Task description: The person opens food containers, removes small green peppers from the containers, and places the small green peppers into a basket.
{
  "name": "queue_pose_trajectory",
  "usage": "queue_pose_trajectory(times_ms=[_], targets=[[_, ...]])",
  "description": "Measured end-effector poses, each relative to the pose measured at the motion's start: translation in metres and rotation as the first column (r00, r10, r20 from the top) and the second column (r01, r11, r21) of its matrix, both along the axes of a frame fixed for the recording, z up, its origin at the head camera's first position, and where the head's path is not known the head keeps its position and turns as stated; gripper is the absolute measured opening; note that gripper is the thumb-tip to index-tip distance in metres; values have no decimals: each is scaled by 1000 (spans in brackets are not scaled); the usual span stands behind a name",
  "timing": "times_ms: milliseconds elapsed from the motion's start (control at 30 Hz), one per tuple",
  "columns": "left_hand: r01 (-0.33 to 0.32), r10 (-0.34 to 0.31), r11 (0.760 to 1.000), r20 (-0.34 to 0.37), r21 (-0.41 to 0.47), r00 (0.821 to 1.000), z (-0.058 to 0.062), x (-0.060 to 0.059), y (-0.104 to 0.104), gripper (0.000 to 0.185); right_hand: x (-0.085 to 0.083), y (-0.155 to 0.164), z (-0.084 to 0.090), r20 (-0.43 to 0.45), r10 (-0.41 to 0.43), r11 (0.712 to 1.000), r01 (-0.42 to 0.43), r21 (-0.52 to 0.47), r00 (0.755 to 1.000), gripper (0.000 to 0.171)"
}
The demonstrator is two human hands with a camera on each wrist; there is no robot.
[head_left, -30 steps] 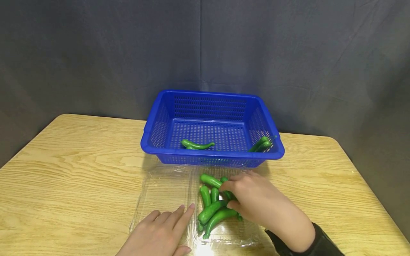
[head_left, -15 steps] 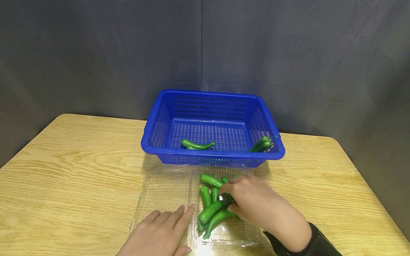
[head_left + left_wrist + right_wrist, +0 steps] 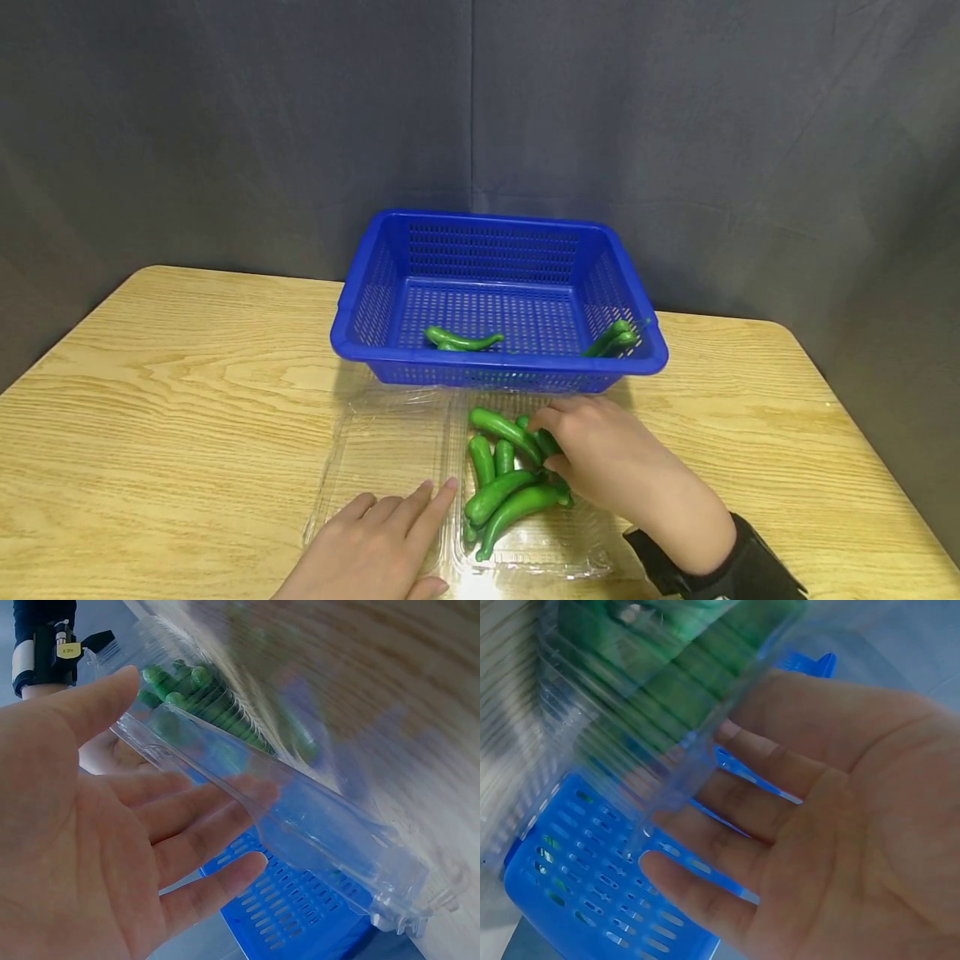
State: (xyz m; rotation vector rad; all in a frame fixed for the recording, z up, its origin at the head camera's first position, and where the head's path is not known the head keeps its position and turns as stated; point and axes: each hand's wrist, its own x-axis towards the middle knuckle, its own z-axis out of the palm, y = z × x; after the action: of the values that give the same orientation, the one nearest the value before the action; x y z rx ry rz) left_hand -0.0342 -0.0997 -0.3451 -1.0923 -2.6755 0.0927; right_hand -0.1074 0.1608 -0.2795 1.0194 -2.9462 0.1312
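A clear clamshell container lies open on the wooden table. Its right half holds several green peppers. My right hand rests over those peppers, fingertips touching them; in the right wrist view its palm is open with straight fingers holding nothing. Flat on the bare left half lies my left hand, fingers straight, seen against the clear plastic in the left wrist view. Peppers show blurred through the plastic.
A blue perforated basket stands just behind the container, holding one green pepper at its front middle and more in its right corner. A dark curtain hangs behind the table. A black wrist strap sits on my right arm.
My right hand has shifted slightly right and back over the peppers, nudging them; the lowest pepper is more exposed. The left hand has stayed put.
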Motion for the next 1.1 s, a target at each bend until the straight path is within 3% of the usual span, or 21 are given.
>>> queue_pose_trajectory(times_ms=[700,1100], targets=[[-4,4,1000,9,12,1000,2,1,3,74,-1,-1,-3,46,-65,996,62,57,997,50],[-5,5,1000,33,3,999,1,1,3,74,1,-7,-6,38,-85,993,81,90,996,48]])
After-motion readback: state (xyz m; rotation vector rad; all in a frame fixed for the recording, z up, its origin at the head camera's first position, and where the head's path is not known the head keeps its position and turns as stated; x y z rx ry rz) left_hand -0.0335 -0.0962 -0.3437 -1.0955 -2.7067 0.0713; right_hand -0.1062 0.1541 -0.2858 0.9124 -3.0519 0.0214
